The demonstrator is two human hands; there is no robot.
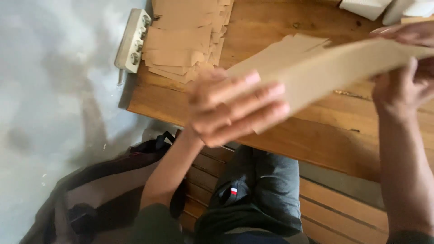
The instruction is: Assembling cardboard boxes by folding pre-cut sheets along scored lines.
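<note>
Wooden table (316,135), both hands, left (235,106) and right (402,86), clamped on a brown cardboard sheet (334,68).

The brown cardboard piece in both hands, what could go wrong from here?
The cardboard piece is held only at its ends by the left hand and right hand, so it might bend or crease. The stack of cut pieces sits by the table edge and could get knocked off.

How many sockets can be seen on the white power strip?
3, in a row along the power strip lying at the table's left edge, beside the stack of brown paper pieces. Its top end is cut off, so more may be hidden.
</note>
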